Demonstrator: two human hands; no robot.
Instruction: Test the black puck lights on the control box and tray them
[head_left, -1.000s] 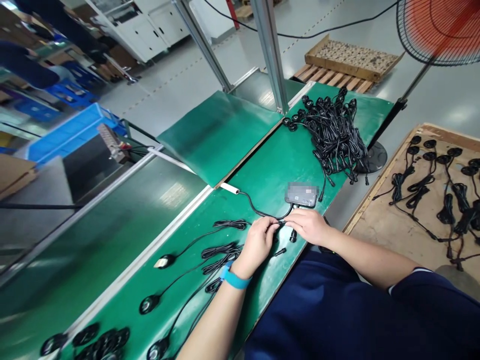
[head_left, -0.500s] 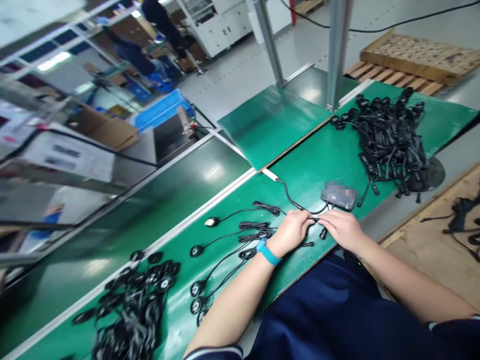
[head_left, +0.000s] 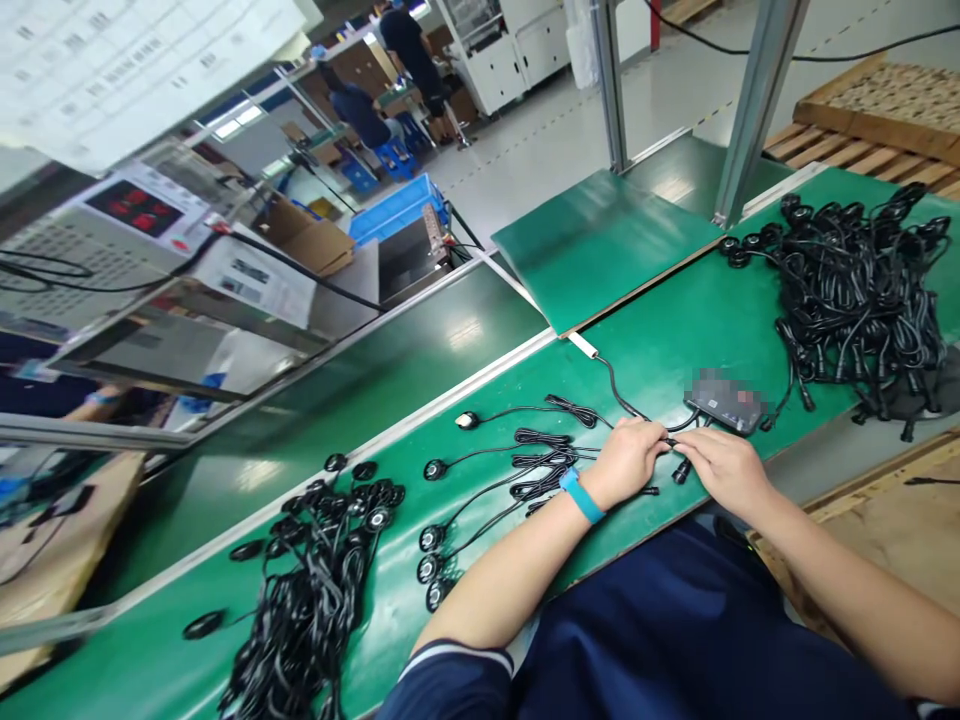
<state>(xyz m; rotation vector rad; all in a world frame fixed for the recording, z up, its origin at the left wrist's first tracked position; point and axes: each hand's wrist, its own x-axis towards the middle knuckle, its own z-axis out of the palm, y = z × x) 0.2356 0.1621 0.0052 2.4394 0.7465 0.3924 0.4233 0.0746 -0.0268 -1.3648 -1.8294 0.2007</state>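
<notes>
My left hand, with a blue band at the wrist, is closed on a black cable connector. My right hand pinches the same joint from the other side, so the fingertips of both hands nearly meet. Just behind them lies a dark box with short cables, its top partly blurred out. A loose black plug hangs below my fingers. Left of my hands lie several round black lamp-like pieces with bundled cables; one piece shows a pale, lit-looking face.
A heap of black cabled pieces lies at the left, and another heap at the right. A raised green board and a metal post stand beyond. Two people are in the background near a blue crate.
The camera view has turned left, so everything appears shifted to the right. Both hands keep their hold at the connector, with little visible change in their grip.
</notes>
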